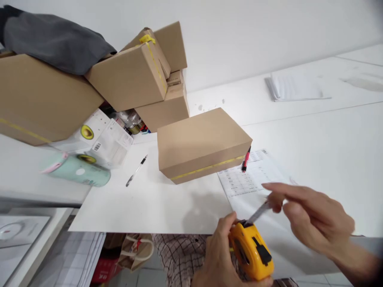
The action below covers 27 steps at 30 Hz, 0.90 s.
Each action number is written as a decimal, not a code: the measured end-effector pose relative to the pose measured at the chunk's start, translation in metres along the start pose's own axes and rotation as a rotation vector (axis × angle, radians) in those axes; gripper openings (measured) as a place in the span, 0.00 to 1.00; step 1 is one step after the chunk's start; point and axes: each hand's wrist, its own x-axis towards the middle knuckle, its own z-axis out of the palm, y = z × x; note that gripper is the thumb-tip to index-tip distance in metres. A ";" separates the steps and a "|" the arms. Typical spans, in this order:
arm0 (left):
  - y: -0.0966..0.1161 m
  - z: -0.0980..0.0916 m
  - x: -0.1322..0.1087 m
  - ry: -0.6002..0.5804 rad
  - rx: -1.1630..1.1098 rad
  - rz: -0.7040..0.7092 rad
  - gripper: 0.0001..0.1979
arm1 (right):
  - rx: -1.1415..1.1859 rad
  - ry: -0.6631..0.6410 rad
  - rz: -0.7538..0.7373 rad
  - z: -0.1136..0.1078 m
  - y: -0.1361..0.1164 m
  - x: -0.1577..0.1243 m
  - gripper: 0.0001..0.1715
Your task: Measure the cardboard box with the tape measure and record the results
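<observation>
Left hand (pixel 218 257) holds tape measure (pixel 253 252); lettering on printed sheet (pixel 243 180) illegible.

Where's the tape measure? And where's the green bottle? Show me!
Tape measure (pixel 253 256): head view, on its yellow case.
Green bottle (pixel 73 169): head view, on its side.

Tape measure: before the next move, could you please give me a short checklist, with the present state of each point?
1. Tape measure held: ok, the left hand grips it.
2. Blade drawn out: ok, a short stretch shows, its outer end at the fingers of the right hand.
3. Blade against the nearest carton: not ok, they are apart.
4. Blade markings readable: cannot tell, too blurred.
5. Red pen clear of that carton: cannot tell, it lies right by a corner.
</observation>
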 end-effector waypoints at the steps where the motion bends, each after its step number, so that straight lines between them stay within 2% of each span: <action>1: -0.002 0.000 0.002 0.015 0.012 0.048 0.55 | -0.067 0.044 0.043 0.000 0.012 0.003 0.13; 3: -0.005 -0.003 0.008 0.060 0.056 0.204 0.55 | -0.200 0.105 0.214 0.001 0.037 0.020 0.15; 5: -0.004 -0.013 0.017 0.154 0.124 0.420 0.54 | -0.343 -0.020 0.372 0.006 0.065 0.042 0.17; 7: 0.006 -0.030 0.029 0.304 0.196 0.629 0.49 | -0.537 -0.181 0.483 0.015 0.089 0.061 0.20; 10: 0.036 -0.068 0.053 0.557 0.322 0.917 0.41 | -0.712 -0.361 0.536 0.029 0.109 0.071 0.29; 12: 0.060 -0.096 0.073 0.710 0.458 1.120 0.41 | -0.766 -0.441 0.516 0.034 0.112 0.069 0.32; 13: 0.070 -0.108 0.083 0.782 0.516 1.164 0.41 | -0.774 -0.469 0.497 0.035 0.111 0.067 0.31; 16: 0.092 -0.132 0.118 0.856 0.674 1.125 0.35 | -0.767 -0.526 0.446 0.030 0.107 0.062 0.25; 20: 0.097 -0.139 0.155 0.768 0.824 0.984 0.31 | -0.805 -0.520 0.437 0.023 0.107 0.061 0.24; 24: 0.090 -0.137 0.172 0.733 0.856 0.860 0.26 | -0.817 -0.496 0.409 0.025 0.117 0.059 0.26; 27: 0.087 -0.133 0.171 0.854 0.883 0.854 0.21 | -0.746 -0.478 0.366 0.022 0.127 0.058 0.26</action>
